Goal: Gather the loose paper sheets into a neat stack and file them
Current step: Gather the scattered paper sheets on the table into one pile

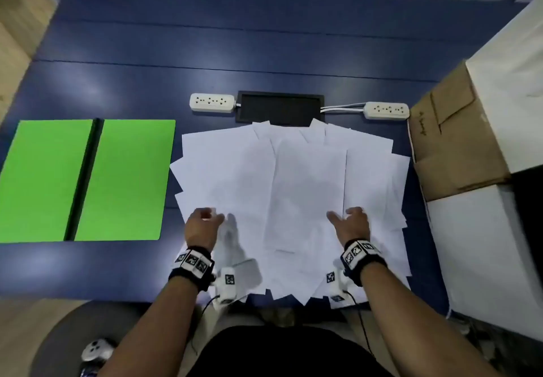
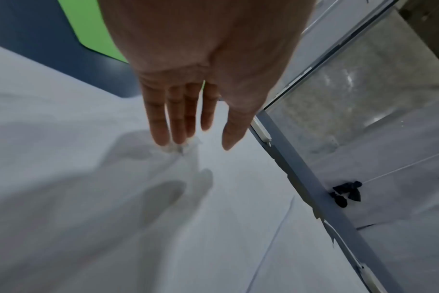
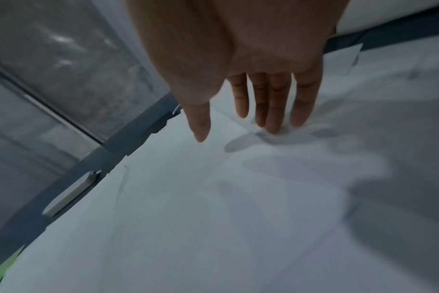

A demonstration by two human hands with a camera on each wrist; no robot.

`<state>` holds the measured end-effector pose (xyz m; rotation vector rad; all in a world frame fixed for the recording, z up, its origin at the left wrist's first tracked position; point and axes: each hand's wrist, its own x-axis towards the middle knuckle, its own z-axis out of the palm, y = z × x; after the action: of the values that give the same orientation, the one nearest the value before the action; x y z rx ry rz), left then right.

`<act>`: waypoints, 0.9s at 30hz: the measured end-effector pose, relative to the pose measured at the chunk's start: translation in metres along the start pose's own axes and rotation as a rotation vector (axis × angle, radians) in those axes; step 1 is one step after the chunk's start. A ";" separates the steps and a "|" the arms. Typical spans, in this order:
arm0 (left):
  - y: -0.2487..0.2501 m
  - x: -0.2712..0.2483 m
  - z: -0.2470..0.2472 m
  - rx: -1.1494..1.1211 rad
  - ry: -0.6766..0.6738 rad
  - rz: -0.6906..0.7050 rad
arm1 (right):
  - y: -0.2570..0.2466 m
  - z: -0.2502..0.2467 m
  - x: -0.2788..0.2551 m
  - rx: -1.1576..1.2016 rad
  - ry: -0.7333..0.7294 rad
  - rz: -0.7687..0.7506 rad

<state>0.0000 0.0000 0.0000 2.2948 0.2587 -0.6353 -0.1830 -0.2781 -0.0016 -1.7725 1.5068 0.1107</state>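
White paper sheets (image 1: 293,188) lie fanned beside the green folder (image 1: 88,180). Left hand (image 1: 202,224) and right hand (image 1: 351,224) rest on the sheets, fingers straight, gripping nothing.

Dim, blurred wrist views; overhead glare, soft shadows, warped edges.

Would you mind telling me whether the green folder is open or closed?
Open: the green folder lies flat with both covers spread either side of its dark spine.
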 end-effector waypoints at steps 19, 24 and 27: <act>-0.006 0.050 0.022 -0.077 0.029 -0.007 | -0.039 0.067 -0.008 0.079 -0.064 -0.273; -0.021 0.053 0.016 -0.159 -0.128 -0.020 | -0.056 0.097 -0.025 0.075 -0.284 -0.326; -0.029 0.053 0.013 -0.153 -0.142 -0.045 | -0.045 0.093 -0.015 0.021 -0.105 -0.229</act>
<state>0.0302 0.0114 -0.0529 2.0922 0.2814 -0.7714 -0.1107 -0.2108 -0.0348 -1.8790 1.2186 0.0712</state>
